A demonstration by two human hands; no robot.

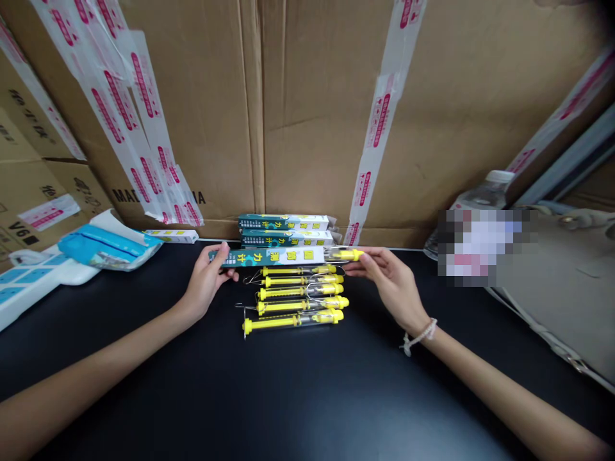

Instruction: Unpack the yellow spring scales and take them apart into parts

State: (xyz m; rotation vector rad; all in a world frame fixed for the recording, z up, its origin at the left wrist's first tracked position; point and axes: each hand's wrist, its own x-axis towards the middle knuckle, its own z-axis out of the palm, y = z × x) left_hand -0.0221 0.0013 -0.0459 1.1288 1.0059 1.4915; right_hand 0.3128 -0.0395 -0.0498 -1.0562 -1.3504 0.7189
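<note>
My left hand (210, 275) is closed on the left end of a long, narrow printed box (283, 257), held level over the table. From the box's right end sticks out a yellow and clear spring scale (346, 255) with a metal hook. My right hand (387, 272) pinches its yellow tip; the rest of this scale is inside the box. Just below the box, several more yellow spring scales (293, 322) lie side by side on the table, with metal hooks at their ends. Behind it are stacked more boxes (283, 222) of the same print.
A large taped cardboard box (312, 128) walls off the back. At left are a white power strip (29, 288), a blue packet (108, 243) and a small white box (173, 236). A plastic bottle (500, 181) and a beige bag (562, 275) stand at right on the black table (307, 403).
</note>
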